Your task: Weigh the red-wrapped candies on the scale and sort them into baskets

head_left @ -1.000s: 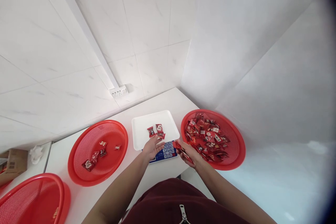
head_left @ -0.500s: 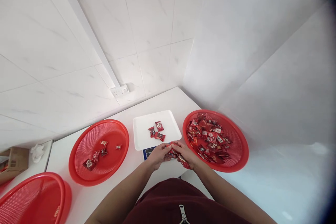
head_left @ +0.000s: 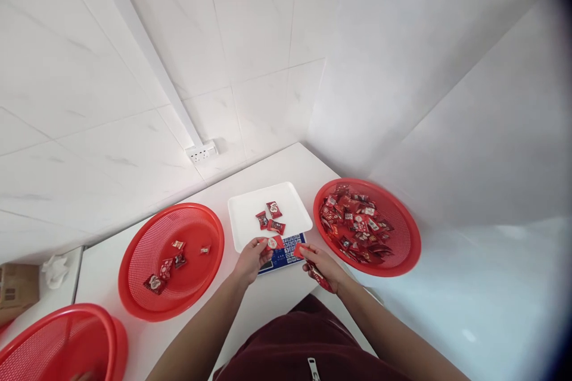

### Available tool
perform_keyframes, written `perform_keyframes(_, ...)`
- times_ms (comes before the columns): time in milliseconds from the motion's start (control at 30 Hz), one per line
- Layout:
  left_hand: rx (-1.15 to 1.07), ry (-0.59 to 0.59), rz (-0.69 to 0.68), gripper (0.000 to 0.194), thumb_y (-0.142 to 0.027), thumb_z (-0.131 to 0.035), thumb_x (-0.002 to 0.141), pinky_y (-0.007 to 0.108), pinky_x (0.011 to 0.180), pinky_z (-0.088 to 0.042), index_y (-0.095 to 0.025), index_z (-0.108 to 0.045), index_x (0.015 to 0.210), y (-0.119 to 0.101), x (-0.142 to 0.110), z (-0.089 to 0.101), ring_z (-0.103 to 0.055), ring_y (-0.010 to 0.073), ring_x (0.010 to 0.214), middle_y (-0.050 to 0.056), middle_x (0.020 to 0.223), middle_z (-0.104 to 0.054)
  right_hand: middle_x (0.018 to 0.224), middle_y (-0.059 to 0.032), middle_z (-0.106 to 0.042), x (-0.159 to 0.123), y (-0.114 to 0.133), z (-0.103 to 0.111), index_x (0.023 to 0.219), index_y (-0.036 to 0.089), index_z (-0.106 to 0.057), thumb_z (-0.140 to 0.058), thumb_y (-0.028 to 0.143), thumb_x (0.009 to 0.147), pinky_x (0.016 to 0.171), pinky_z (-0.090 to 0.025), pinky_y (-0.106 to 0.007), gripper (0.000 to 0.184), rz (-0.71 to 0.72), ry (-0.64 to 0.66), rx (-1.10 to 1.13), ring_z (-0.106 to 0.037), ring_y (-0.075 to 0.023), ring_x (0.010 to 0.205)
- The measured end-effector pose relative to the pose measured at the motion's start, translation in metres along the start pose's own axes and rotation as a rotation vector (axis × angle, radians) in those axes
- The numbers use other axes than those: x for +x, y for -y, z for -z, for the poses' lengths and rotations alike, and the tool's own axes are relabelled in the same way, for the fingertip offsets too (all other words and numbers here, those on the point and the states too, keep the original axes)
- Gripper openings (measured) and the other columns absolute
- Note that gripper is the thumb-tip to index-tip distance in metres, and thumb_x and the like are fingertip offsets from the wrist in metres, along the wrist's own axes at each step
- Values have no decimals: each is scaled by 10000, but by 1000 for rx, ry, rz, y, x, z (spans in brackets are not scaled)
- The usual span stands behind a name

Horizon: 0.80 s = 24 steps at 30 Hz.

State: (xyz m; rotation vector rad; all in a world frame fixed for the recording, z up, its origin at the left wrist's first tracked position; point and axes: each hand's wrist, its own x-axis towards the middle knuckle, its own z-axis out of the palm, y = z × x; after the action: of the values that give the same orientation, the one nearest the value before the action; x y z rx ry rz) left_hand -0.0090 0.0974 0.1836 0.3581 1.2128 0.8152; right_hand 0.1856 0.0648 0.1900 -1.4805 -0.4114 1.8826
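My left hand (head_left: 252,257) pinches a small red packet (head_left: 274,243) with a pale print, just over the near edge of the white tray (head_left: 243,208). Closed around several red packets (head_left: 318,277) is my right hand (head_left: 322,265), a short way to the right. The tray sits on a scale with a blue keypad (head_left: 280,259). Lying on the tray are three red-wrapped packets (head_left: 273,209). To the right stands a red basket (head_left: 413,244) heaped with similar packets (head_left: 360,223). What the packets contain does not show.
A second red basket (head_left: 126,268) with a few packets stands at the left. Another red basket (head_left: 117,339) is at the lower left. A cardboard box (head_left: 20,292) and crumpled white paper (head_left: 56,271) lie farther left. A socket strip (head_left: 201,152) is on the wall.
My hands were together over the packets and have moved apart. The left now holds one packet away from the others, and the scale's keypad shows between the hands.
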Motion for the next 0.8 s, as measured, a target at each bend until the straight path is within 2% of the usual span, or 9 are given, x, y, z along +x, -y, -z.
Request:
perform_keyframes(200, -76, -101, -51, 83, -87, -614, 791, 191, 705, -529, -157, -587, 755, -7, 14, 32, -615, 72, 675, 29, 777, -653, 787, 11, -607, -15, -30, 5, 882, 205, -557, -659, 291, 767, 336, -336, -122, 177, -17, -27, 50, -517, -33, 440)
perform_keyframes(367, -80, -174, -69, 125, -34, -587, 785, 231, 782, -533, -158, -592, 771, -5, 20, 37, -637, 101, 740, 40, 806, -667, 774, 17, -598, -22, -39, 10, 843, 210, -558, -673, 298, 741, 343, -341, -126, 177, -24, -44, 60, -511, -37, 451)
perform_keyframes(500, -49, -227, -118, 183, -42, -595, 776, 255, 815, -521, -166, -581, 910, -6, 23, 32, -636, 113, 777, 49, 876, -658, 808, 1, -611, -25, -30, 16, 870, 216, -570, -661, 293, 739, 344, -339, -128, 177, -29, -59, 69, -511, -44, 474)
perform_keyframes(600, 3, -317, -191, 456, -91, -638, 752, 269, 799, -511, -232, -491, 1160, -3, 18, 24, -617, 127, 851, 69, 1128, -589, 841, -1, -613, -24, -21, 22, 911, 224, -574, -663, 256, 720, 357, -343, -120, 213, -30, -45, 61, -541, -52, 526)
perform_keyframes(667, 41, -388, -258, 593, -123, -671, 728, 255, 790, -494, -301, -435, 1242, 2, 7, 14, -594, 139, 929, 60, 1287, -491, 803, 13, -603, -21, -15, 24, 941, 231, -569, -672, 237, 703, 367, -343, -121, 260, -34, -7, 34, -538, -50, 521)
perform_keyframes(733, 159, -355, -283, 556, -186, -678, 732, 241, 778, -474, -313, -462, 1229, 8, -6, 1, -579, 148, 956, 51, 1295, -487, 759, 23, -596, -17, -8, 23, 983, 231, -561, -691, 244, 684, 372, -342, -133, 327, -35, 77, -24, -521, -49, 494)
perform_keyframes(800, 305, -211, -237, 393, -280, -667, 746, 254, 739, -471, -255, -558, 1123, 15, -20, -16, -592, 163, 894, 65, 1144, -589, 730, 25, -601, -13, -2, 20, 1053, 221, -544, -716, 276, 662, 383, -350, -152, 432, -23, 186, -109, -516, -57, 481)
